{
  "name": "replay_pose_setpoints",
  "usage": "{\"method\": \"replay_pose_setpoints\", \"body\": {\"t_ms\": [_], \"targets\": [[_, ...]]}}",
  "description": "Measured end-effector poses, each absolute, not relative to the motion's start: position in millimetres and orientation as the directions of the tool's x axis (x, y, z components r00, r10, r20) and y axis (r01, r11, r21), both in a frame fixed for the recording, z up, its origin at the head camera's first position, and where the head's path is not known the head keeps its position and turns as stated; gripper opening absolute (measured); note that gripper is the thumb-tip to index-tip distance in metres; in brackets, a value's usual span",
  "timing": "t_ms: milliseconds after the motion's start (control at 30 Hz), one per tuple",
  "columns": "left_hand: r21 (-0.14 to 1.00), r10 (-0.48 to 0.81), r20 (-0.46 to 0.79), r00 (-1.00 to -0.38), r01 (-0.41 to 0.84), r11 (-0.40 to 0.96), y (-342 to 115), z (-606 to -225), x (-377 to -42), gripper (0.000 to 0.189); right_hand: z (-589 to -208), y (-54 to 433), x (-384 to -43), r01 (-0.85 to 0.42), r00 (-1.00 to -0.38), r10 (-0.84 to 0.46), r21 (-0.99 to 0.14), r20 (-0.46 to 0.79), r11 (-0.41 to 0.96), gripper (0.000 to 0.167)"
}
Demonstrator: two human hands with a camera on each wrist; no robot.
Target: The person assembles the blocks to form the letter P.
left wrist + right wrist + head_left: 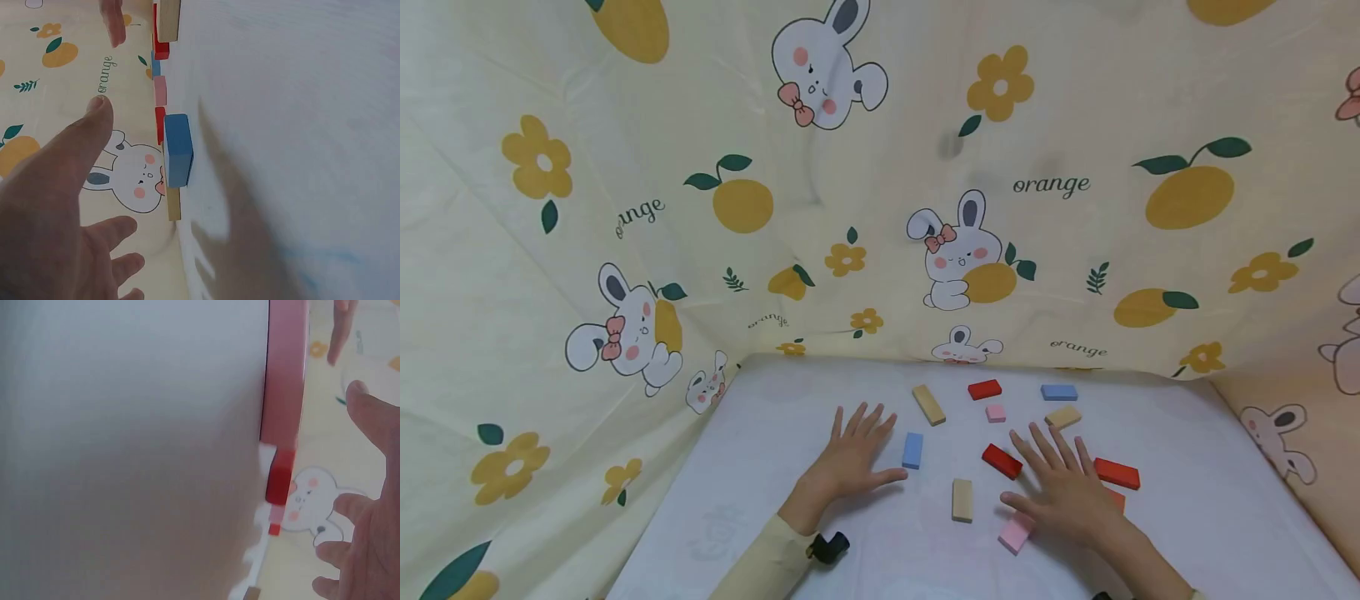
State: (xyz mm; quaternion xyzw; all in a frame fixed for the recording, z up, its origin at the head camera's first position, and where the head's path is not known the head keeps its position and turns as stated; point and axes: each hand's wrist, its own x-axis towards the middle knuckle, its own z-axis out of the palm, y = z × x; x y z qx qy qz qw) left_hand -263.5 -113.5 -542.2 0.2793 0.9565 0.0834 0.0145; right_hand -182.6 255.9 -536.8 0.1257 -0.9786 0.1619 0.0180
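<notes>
My left hand, fingers spread, is held over the left of the white table and grips nothing. Just to its right lies a blue block, seen close up in the left wrist view. My right hand is likewise spread, above several blocks, with nothing in its grasp. By its thumb lies a pink block, partly covered by the hand in the head view. A red block is left of its fingers, another red block to their right. An orange block is partly hidden behind that hand.
Between the hands lies a tan block. Farther back are a tan block, a red block, a small pink block, a blue block and a tan block. A patterned curtain hangs around the table.
</notes>
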Motion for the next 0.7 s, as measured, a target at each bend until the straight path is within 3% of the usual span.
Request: {"method": "replay_pose_setpoints", "body": {"t_ms": [367,700], "targets": [[0.187,0.584,-0.045,-0.811,0.567,0.802,-104,-548,-276,0.096,-543,238,-181,-0.302,-0.953,-0.287,-0.245,0.097,0.921,0.102],[0.266,0.608,-0.047,-0.792,0.577,0.772,-97,-551,-283,0.083,-545,221,-182,-0.319,-0.943,-0.331,-0.313,0.017,0.894,0.106]]}}
